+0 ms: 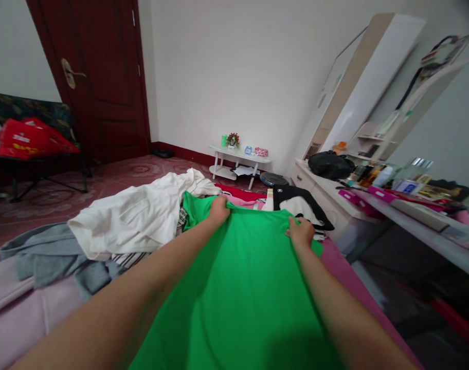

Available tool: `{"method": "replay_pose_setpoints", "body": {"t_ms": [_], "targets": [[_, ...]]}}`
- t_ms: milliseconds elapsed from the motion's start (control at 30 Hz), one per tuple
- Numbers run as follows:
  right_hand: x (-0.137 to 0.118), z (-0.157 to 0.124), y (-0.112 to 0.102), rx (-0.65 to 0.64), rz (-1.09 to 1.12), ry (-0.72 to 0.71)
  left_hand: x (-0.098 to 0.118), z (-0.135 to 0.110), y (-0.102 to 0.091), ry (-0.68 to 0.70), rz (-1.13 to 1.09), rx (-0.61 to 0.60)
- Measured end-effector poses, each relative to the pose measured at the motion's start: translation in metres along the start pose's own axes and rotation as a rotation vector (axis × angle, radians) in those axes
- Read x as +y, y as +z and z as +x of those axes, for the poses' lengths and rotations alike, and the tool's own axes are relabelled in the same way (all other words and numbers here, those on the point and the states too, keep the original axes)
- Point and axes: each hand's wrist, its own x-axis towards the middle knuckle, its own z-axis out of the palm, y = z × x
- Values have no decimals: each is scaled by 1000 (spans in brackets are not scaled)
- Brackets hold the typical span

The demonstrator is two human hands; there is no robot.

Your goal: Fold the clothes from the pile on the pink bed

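Note:
A bright green shirt [253, 277] is spread out in front of me, running from the bottom of the view to its far edge. My left hand [219, 209] is closed on that far edge, left of the middle. At the right end of the same edge, my right hand [301, 232] pinches the fabric. Between the two hands the edge is drawn nearly straight. Some green cloth extends past each hand. A white garment [142, 210] lies to the left of the shirt, over a grey-blue garment [57, 257] and a striped cloth [128, 258].
Folded black and white clothes [300, 203] lie beyond my right hand. To the right stands a dressing table [319, 182] crowded with bottles. A low white table [240, 152] is by the far wall. A red bag [34, 139] sits on a chair near the door [99, 77].

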Motion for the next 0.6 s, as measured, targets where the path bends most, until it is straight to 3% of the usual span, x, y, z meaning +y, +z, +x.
{"method": "replay_pose_setpoints", "body": {"t_ms": [200,333,467,600], "targets": [[-26,38,-13,-8,67,-126,19,26,-19,155,-43,90],[-31,21,-14,-138,147,-320,16,14,-19,265,-37,-14],[-4,-33,-29,-399,94,-487,-7,-39,-26,373,-10,-226],[41,-97,-69,-434,-36,-497,-38,-125,-53,537,71,-389]]}}
